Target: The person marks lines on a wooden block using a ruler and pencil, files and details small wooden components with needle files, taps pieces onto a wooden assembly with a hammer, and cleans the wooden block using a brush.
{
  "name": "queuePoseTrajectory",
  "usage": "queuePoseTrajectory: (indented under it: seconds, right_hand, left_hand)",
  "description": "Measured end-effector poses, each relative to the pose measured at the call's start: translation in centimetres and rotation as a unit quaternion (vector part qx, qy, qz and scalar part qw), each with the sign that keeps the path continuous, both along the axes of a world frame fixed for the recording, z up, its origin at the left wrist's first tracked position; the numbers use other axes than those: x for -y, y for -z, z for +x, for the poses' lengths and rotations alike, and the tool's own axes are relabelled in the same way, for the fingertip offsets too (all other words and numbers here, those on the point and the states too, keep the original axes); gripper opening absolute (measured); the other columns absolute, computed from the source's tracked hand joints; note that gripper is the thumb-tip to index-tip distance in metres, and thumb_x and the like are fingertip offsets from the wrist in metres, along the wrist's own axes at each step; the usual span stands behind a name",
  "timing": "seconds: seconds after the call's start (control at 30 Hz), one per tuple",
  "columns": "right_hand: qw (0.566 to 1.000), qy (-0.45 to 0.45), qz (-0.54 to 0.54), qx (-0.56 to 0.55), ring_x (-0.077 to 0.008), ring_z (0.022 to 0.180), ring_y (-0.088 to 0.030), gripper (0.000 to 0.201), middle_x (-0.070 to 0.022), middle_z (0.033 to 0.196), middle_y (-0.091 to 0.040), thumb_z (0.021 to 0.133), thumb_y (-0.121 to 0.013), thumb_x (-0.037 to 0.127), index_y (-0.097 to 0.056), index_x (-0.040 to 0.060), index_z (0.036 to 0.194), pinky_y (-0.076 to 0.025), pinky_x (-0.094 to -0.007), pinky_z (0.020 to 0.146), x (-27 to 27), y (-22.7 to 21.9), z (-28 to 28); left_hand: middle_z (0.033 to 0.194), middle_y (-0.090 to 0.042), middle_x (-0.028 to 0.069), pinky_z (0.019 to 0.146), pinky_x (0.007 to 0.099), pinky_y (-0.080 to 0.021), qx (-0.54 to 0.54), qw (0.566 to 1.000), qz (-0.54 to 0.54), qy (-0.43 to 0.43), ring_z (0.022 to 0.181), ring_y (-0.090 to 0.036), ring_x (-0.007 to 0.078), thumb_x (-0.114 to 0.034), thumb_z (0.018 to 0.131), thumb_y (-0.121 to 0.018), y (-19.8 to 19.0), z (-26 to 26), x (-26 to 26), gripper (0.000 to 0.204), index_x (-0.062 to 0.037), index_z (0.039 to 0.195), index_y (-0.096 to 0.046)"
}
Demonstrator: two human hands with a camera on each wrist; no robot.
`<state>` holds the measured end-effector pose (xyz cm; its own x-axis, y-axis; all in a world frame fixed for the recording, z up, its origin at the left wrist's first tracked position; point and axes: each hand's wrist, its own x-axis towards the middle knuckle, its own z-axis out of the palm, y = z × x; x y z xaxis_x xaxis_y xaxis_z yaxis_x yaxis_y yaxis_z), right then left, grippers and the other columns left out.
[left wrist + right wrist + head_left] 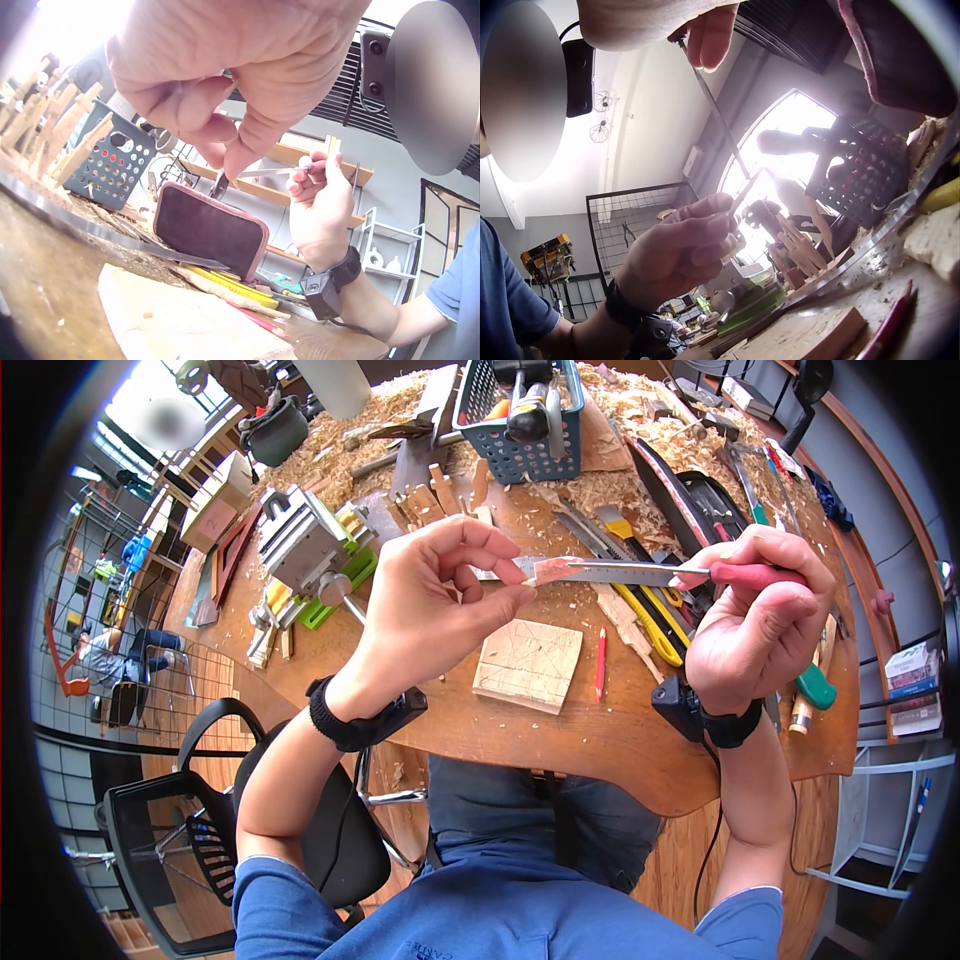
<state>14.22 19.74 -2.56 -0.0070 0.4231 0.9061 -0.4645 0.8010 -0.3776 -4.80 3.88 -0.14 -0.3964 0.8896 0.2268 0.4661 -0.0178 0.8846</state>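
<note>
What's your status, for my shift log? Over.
Left hand pinching small piece. Right hand gripping red-handled tool, tip beside it. Wooden block, red pencil below.

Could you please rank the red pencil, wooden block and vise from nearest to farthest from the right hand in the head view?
1. Red pencil, left of the right hand
2. Wooden block, left of the pencil
3. Vise, toward the table's left

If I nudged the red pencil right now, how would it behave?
The pencil looks slim and straight, so it would probably feel light and stiff. It may roll sideways, though the board beside it could stop it one way.
</note>
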Motion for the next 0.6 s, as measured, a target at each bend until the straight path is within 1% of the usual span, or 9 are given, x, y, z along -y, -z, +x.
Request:
queuePoseTrajectory:
  seconds: [0.1,0.2,0.27,0.3,0.4,0.43,0.47,0.53,0.6]
  right_hand:
    - [1.000,-0.001,-0.009,-0.007,-0.0165,0.064,-0.062,0.046,-0.0145,0.082,-0.063,0.113,-0.044,0.038,-0.052,-0.0063,0.121,-0.058,-0.0284,0.058,0.0,-0.1,0.0]
    - [1.000,0.003,-0.019,-0.008,-0.0162,0.064,-0.062,0.045,-0.0146,0.081,-0.062,0.113,-0.044,0.037,-0.052,-0.0065,0.120,-0.058,-0.0283,0.057,0.1,-0.1,0.0]
    - [1.000,0.001,-0.022,0.000,-0.0162,0.065,-0.062,0.045,-0.0147,0.081,-0.062,0.113,-0.044,0.037,-0.052,-0.0067,0.120,-0.058,-0.0283,0.057,0.1,0.0,0.0]
    - [1.000,-0.002,-0.018,0.005,-0.0163,0.065,-0.062,0.045,-0.0147,0.081,-0.062,0.113,-0.044,0.037,-0.053,-0.0067,0.120,-0.058,-0.0284,0.057,0.0,0.1,0.1]
    - [1.000,-0.011,-0.021,0.008,-0.0169,0.067,-0.062,0.043,-0.0148,0.081,-0.062,0.113,-0.043,0.035,-0.053,-0.0067,0.120,-0.058,-0.0290,0.057,0.1,0.2,-0.1]
    - [1.000,-0.011,-0.023,0.008,-0.0171,0.067,-0.062,0.043,-0.0149,0.081,-0.062,0.113,-0.043,0.035,-0.053,-0.0068,0.120,-0.058,-0.0292,0.057,0.1,0.3,-0.1]
    - [1.000,-0.009,-0.024,0.008,-0.0172,0.067,-0.063,0.043,-0.0151,0.081,-0.062,0.114,-0.042,0.035,-0.053,-0.0069,0.120,-0.058,-0.0294,0.057,0.1,0.3,-0.1]
    - [0.999,-0.018,-0.029,0.008,-0.0175,0.067,-0.063,0.044,-0.0152,0.081,-0.063,0.114,-0.042,0.035,-0.053,-0.0076,0.120,-0.059,-0.0294,0.057,0.3,0.1,-0.1]
    - [0.999,-0.029,-0.022,0.008,-0.0177,0.066,-0.063,0.044,-0.0155,0.081,-0.063,0.113,-0.043,0.035,-0.053,-0.0080,0.119,-0.059,-0.0297,0.057,0.2,0.1,-0.1]
  left_hand:
    - [0.091,-0.075,-0.0027,0.057,0.0129,-0.040,-0.002,1.000,-0.007,-0.004,0.065,-0.045,-0.0048,-0.001,0.082,-0.087,-0.1,0.0,0.0,0.032,-0.0032,0.108,-0.069]
    - [0.091,-0.074,-0.0032,0.057,0.0137,-0.039,-0.019,1.000,-0.002,-0.004,0.065,-0.045,-0.0037,0.000,0.085,-0.084,-0.2,-0.6,-0.1,0.025,-0.0021,0.107,-0.073]
    - [0.090,-0.072,-0.0037,0.057,0.0155,-0.037,-0.121,0.993,-0.003,0.016,0.066,-0.046,-0.0020,0.002,0.088,-0.080,-0.5,-1.2,0.0,0.017,-0.0024,0.105,-0.078]
    - [0.087,-0.070,-0.0043,0.057,0.0180,-0.037,-0.131,0.991,0.020,0.028,0.067,-0.046,-0.0006,0.002,0.091,-0.077,-0.7,-1.2,-0.1,0.013,-0.0030,0.102,-0.081]
    - [0.084,-0.068,-0.0044,0.058,0.0189,-0.037,-0.156,0.987,-0.007,0.039,0.068,-0.045,-0.0005,0.000,0.092,-0.077,-1.5,-1.3,0.0,0.012,-0.0025,0.103,-0.081]
    - [0.079,-0.067,-0.0062,0.058,0.0190,-0.036,-0.158,0.985,-0.050,0.044,0.067,-0.045,-0.0010,-0.005,0.096,-0.075,-2.2,-1.2,0.1,0.011,-0.0008,0.105,-0.080]
    - [0.079,-0.067,-0.0062,0.058,0.0190,-0.036,-0.156,0.985,-0.053,0.043,0.067,-0.045,-0.0010,-0.005,0.096,-0.075,-2.2,-1.3,0.1,0.011,-0.0008,0.105,-0.080]
    - [0.078,-0.068,-0.0075,0.056,0.0191,-0.035,-0.098,0.991,-0.066,0.066,0.064,-0.043,-0.0018,-0.008,0.098,-0.073,-2.1,-1.6,-0.3,0.012,0.0001,0.105,-0.079]
    - [0.079,-0.069,-0.0071,0.055,0.0197,-0.035,-0.105,0.990,-0.074,0.063,0.062,-0.043,-0.0026,-0.010,0.101,-0.070,-2.1,-1.8,-0.5,0.015,0.0008,0.107,-0.078]
